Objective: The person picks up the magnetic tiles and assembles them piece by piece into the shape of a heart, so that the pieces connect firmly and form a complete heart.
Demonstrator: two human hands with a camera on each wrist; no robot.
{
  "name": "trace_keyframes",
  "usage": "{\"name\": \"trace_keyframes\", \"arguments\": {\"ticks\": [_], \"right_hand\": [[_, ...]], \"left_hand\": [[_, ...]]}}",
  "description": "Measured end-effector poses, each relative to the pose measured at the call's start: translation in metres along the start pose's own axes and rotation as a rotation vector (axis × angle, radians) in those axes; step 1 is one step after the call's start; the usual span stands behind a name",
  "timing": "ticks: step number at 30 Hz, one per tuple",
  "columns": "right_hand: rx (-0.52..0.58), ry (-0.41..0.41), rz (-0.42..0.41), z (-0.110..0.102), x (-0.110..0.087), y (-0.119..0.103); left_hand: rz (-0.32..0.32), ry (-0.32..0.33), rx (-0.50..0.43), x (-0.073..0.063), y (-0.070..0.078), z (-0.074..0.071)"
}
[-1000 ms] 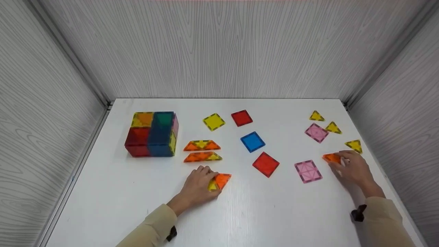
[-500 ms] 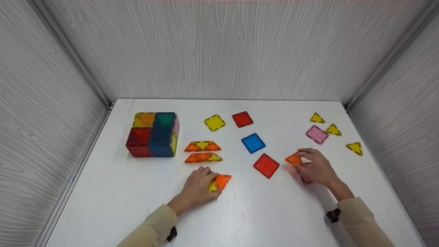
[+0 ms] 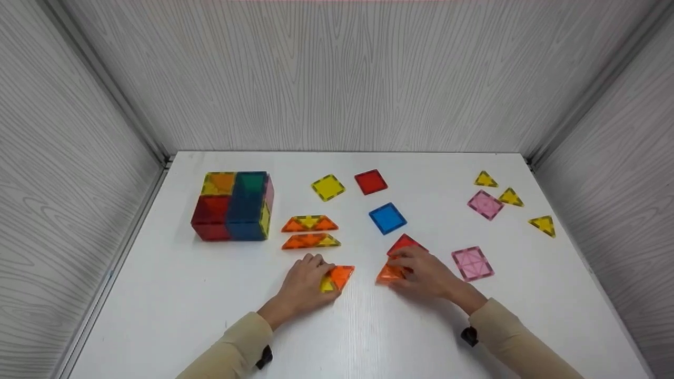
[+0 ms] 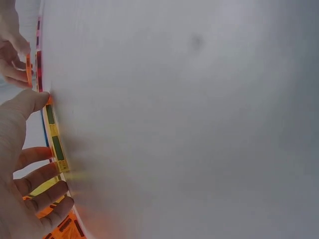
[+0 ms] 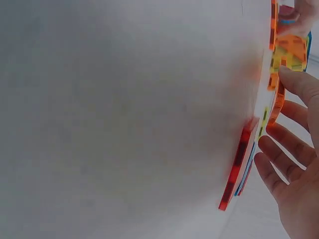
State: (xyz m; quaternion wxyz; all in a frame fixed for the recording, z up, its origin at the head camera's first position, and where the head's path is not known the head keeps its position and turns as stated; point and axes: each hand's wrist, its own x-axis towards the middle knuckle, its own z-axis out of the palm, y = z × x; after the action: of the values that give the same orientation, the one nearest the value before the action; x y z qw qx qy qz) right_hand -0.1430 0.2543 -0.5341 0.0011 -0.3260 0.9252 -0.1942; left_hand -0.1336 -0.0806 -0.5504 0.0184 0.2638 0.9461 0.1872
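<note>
My left hand (image 3: 303,284) grips a flat piece of a yellow triangle tile (image 3: 327,285) joined to an orange triangle tile (image 3: 343,276), low on the table. In the left wrist view, thumb and fingers lie along the yellow edge (image 4: 57,144). My right hand (image 3: 426,273) pinches another orange triangle tile (image 3: 388,273) by its edges, a short gap to the right of the left hand's piece. In the right wrist view that tile (image 5: 278,105) appears raised off the table. A red square tile (image 3: 405,243) is partly hidden behind the right hand.
Two orange-and-yellow strips (image 3: 310,241) lie beyond my left hand. A box of coloured tiles (image 3: 231,205) stands at left. Blue (image 3: 387,218), red (image 3: 370,181) and yellow (image 3: 328,187) squares lie behind; pink squares (image 3: 473,263) and small yellow triangles (image 3: 543,226) lie at right.
My right hand has carried the orange triangle tile leftward from the table's right side, past the near pink square, to beside the red square. The left hand has stayed in place.
</note>
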Motion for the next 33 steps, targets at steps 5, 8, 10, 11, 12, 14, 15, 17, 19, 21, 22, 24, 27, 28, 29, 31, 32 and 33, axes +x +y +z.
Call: {"name": "trace_keyframes", "arguments": {"ticks": [5, 8, 10, 11, 12, 14, 15, 17, 19, 21, 22, 24, 27, 28, 29, 31, 32, 33], "right_hand": [[-0.039, -0.081, -0.036, 0.008, 0.01, -0.011], [-0.061, -0.115, -0.036, 0.01, 0.014, -0.015], [-0.066, -0.128, -0.037, 0.012, 0.016, -0.017], [-0.064, -0.131, -0.04, 0.013, 0.017, -0.018], [-0.06, -0.132, -0.046, 0.014, 0.018, -0.02], [-0.055, -0.128, -0.064, 0.016, 0.021, -0.022], [-0.053, -0.125, -0.074, 0.017, 0.023, -0.024], [-0.052, -0.119, -0.09, 0.019, 0.026, -0.027], [-0.052, -0.117, -0.101, 0.022, 0.029, -0.03], [-0.05, -0.118, -0.105, 0.023, 0.031, -0.033], [-0.049, -0.118, -0.104, 0.024, 0.032, -0.034], [-0.051, -0.117, -0.105, 0.025, 0.034, -0.036], [-0.05, -0.117, -0.102, 0.026, 0.035, -0.037], [-0.05, -0.12, -0.098, 0.027, 0.034, -0.038], [-0.046, -0.123, -0.095, 0.027, 0.034, -0.038], [-0.039, -0.129, -0.087, 0.026, 0.034, -0.039], [-0.036, -0.133, -0.081, 0.026, 0.034, -0.04], [-0.031, -0.138, -0.078, 0.025, 0.035, -0.04]], "left_hand": [[-0.001, -0.003, -0.002, 0.001, 0.003, -0.001], [-0.006, -0.016, -0.008, 0.001, 0.003, -0.001], [-0.019, -0.024, -0.013, 0.002, 0.004, -0.002], [-0.023, -0.028, -0.009, 0.003, 0.004, -0.001], [-0.027, -0.03, -0.008, 0.003, 0.004, -0.001], [-0.03, -0.032, 0.0, 0.005, 0.005, -0.001], [-0.029, -0.034, 0.005, 0.006, 0.006, -0.001], [-0.023, -0.036, 0.01, 0.007, 0.008, 0.0], [-0.015, -0.035, 0.016, 0.009, 0.01, 0.0], [-0.009, -0.035, 0.024, 0.011, 0.012, 0.002], [-0.009, -0.035, 0.023, 0.011, 0.012, 0.002], [-0.009, -0.033, 0.028, 0.012, 0.013, 0.003], [-0.015, -0.032, 0.027, 0.012, 0.013, 0.004], [-0.015, -0.03, 0.027, 0.012, 0.013, 0.004], [-0.015, -0.029, 0.029, 0.012, 0.013, 0.004], [-0.016, -0.029, 0.033, 0.011, 0.012, 0.005], [-0.017, -0.029, 0.033, 0.011, 0.012, 0.005], [-0.016, -0.028, 0.032, 0.011, 0.012, 0.005]]}}
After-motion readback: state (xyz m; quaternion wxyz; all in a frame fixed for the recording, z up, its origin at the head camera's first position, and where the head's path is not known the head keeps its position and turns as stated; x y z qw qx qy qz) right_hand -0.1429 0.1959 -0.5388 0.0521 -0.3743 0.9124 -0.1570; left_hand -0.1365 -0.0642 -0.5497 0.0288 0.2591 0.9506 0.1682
